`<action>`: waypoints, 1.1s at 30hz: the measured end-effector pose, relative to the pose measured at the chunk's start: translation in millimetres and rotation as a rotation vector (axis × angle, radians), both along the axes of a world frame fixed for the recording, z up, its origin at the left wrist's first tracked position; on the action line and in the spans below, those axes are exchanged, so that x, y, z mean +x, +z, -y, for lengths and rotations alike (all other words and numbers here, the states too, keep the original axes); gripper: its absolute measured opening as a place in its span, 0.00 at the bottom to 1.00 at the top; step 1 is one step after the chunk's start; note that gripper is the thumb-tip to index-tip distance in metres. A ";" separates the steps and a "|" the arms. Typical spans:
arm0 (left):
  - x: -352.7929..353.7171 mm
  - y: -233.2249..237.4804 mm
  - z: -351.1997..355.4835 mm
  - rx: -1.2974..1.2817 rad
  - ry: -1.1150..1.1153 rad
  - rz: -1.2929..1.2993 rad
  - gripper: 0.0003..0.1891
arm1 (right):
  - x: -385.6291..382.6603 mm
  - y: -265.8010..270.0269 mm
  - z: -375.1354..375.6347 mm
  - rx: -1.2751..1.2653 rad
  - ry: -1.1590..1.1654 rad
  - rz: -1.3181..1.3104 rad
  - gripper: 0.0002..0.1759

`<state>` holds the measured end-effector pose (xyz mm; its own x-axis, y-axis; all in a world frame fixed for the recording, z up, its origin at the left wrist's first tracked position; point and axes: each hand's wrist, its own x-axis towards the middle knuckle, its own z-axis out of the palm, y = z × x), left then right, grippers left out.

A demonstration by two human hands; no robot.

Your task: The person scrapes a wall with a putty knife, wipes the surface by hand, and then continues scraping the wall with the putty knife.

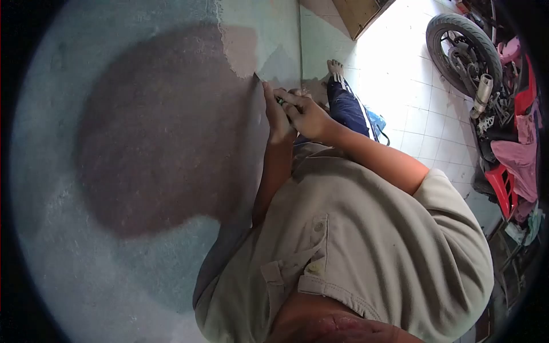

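Both of my hands are close together beside a green-grey wall (166,274). My left hand (277,117) lies against the wall side, its fingers pressed together around a scraper-like tool. The tool's thin dark blade (257,76) points up at the ragged edge of a paler patch (240,48) on the wall. My right hand (303,111) is closed around the tool's handle, of which only a small green and dark bit shows between the hands. Most of the handle is hidden by the fingers.
A motorcycle wheel (464,54) and exhaust stand at the upper right, with red panels and pink cloth (517,154) below. White floor tiles (423,108) lie beside my leg (347,108). A brown wooden piece (360,14) juts in at the top. A large shadow covers the wall.
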<state>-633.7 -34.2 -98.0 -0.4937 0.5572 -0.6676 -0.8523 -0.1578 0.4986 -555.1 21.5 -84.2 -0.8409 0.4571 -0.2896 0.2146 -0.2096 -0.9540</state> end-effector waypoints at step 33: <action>-9.7 -30.4 11.8 -0.121 -0.067 -0.231 0.22 | -17.3 -17.3 -9.4 -0.308 0.026 0.092 0.21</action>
